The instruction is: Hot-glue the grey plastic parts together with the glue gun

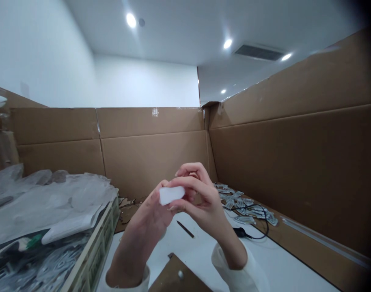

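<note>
Two hands meet above the white table (203,253). The right hand (202,198) pinches a white piece (172,195) between thumb and forefinger, its other fingers curled above. The left hand (153,213) is raised just beside the piece; its fingertips are hidden, so I cannot tell whether it grips anything.

Below the hands, a dark stick (185,229) lies aslant on the table. Nearer the wearer, between the forearms, is a brown board (173,280) with a small pale knob (181,274) on it.

At left stands a crate (110,227), where plastic sheeting (60,198) covers much of the grey contents and a green patch (34,241) shows. At right, a black cable (267,223) loops across a pile of flat parts (244,202); the right forearm blocks some of its dark end (240,232). Cardboard walls (155,156) close off the back and right side.
</note>
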Demonstrator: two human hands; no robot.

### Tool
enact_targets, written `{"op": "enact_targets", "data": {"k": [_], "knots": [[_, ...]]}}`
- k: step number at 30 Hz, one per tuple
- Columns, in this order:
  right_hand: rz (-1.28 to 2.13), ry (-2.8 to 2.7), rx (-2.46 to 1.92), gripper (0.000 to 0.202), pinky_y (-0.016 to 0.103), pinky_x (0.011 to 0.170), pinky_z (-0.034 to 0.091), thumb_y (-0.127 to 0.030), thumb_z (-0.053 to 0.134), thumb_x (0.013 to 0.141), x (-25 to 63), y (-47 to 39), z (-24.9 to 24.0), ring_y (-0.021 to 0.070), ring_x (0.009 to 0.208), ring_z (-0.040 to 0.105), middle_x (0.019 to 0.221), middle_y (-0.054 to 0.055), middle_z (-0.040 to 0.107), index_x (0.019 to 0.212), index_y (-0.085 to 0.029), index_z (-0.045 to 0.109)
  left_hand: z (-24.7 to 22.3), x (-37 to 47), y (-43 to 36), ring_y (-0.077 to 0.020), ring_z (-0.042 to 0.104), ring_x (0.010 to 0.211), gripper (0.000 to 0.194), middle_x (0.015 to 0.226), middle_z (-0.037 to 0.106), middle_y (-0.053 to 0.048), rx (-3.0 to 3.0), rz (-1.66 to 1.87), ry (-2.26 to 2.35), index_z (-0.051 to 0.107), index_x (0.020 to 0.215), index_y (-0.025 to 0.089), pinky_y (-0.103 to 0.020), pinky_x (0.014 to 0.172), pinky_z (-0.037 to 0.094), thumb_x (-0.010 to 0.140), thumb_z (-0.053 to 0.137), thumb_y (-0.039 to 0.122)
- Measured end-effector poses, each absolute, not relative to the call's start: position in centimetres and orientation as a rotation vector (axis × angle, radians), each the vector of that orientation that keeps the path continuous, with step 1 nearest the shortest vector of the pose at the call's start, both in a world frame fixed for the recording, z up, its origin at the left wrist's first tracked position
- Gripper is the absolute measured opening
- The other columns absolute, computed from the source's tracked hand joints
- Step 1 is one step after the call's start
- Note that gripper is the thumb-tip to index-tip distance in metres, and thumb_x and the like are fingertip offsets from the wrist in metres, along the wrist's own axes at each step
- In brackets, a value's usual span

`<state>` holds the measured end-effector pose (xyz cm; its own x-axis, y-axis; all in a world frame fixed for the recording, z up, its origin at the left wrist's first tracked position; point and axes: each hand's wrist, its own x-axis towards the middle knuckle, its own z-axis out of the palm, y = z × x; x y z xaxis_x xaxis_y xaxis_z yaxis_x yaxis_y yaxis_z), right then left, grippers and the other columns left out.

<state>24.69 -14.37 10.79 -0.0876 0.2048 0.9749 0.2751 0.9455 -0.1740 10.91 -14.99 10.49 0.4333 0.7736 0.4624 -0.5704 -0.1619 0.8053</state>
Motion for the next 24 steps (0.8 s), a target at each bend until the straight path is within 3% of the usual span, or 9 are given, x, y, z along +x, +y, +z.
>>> {"op": "enact_targets", "data": {"k": [3,8,13,24], "knots": [[-0.084,-1.695,-0.372,0.020,0.030,0.073,0.051,-0.028,0.067,0.080,24.75,-14.42,10.80,0.0164,0.090,0.052,0.100,0.005,0.047,0.100,-0.030,0.066,10.42,10.66,-14.88,-0.0213,0.056,0.100,0.031,0.099,0.060,-0.008,1.244,1.127,0.117,0.062,0.093,0.016,-0.034,0.091,0.048,0.085,0.056,0.046],[-0.082,-1.722,-0.412,0.020,0.032,0.075,0.050,-0.025,0.064,0.082,24.91,-14.82,10.87,0.0173,0.093,0.053,0.101,0.005,0.049,0.102,-0.030,0.065,10.65,10.54,-14.87,-0.0198,0.055,0.097,0.027,0.097,0.058,-0.008,1.290,1.119,0.040,0.062,0.090,0.016,-0.033,0.087,0.048,0.091,0.048,0.040],[-0.132,-1.769,-0.447,0.025,0.030,0.079,0.049,-0.020,0.058,0.086,24.96,-15.19,10.95,0.0160,0.094,0.053,0.101,0.005,0.053,0.110,-0.027,0.061,10.69,10.79,-14.32,-0.0178,0.054,0.094,0.031,0.095,0.057,-0.007,1.325,1.134,0.027,0.061,0.092,0.016,-0.032,0.085,0.048,0.093,0.045,0.043],[-0.067,-1.745,-0.460,0.023,0.027,0.076,0.049,-0.021,0.061,0.084,24.72,-15.34,11.07,0.0154,0.094,0.053,0.099,0.005,0.054,0.107,-0.025,0.064,10.64,10.85,-14.47,-0.0205,0.055,0.095,0.034,0.094,0.058,-0.008,1.355,1.160,0.098,0.061,0.093,0.015,-0.035,0.086,0.045,0.091,0.046,0.046]]}}
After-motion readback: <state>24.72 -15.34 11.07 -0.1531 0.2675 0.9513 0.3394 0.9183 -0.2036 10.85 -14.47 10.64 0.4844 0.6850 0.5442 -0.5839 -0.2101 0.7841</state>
